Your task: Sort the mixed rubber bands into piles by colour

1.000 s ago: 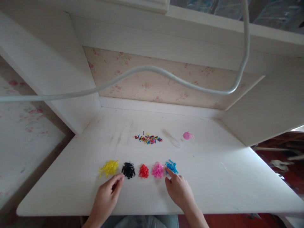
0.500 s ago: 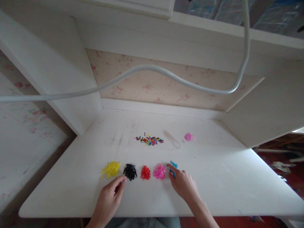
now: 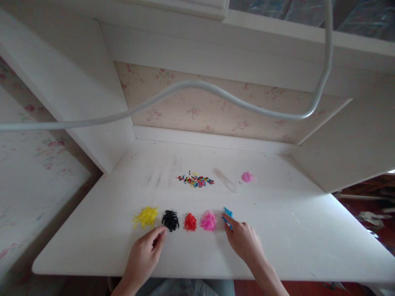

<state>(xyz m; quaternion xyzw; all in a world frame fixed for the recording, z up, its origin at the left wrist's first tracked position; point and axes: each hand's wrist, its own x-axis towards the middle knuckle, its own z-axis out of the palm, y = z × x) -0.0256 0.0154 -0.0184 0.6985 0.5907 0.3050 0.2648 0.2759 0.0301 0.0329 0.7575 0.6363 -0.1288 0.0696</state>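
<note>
Small loom bands lie in a row of piles sorted by colour: yellow (image 3: 146, 217), black (image 3: 170, 220), red (image 3: 189, 222), pink (image 3: 208, 220) and blue (image 3: 228, 211). My left hand (image 3: 145, 250) rests at the near edge of the black pile, thumb and forefinger pinched together; whatever is between them is hidden. My right hand (image 3: 245, 242) reaches over the blue pile, its forefinger stretched onto the bands and the thumb apart from it, covering part of that pile. Farther back is a heap of mixed-colour bands (image 3: 198, 180).
A clear, narrow plastic bag (image 3: 228, 183) lies right of the mixed heap, with a pink round item (image 3: 247, 177) beyond it. The white desk (image 3: 286, 230) has side panels and a back wall. A pale cable (image 3: 197, 85) crosses in front of the view.
The view has shifted slightly. My right forefinger has moved a little over the blue bands, which look drawn closer together. My left hand stays pinched by the black pile.
</note>
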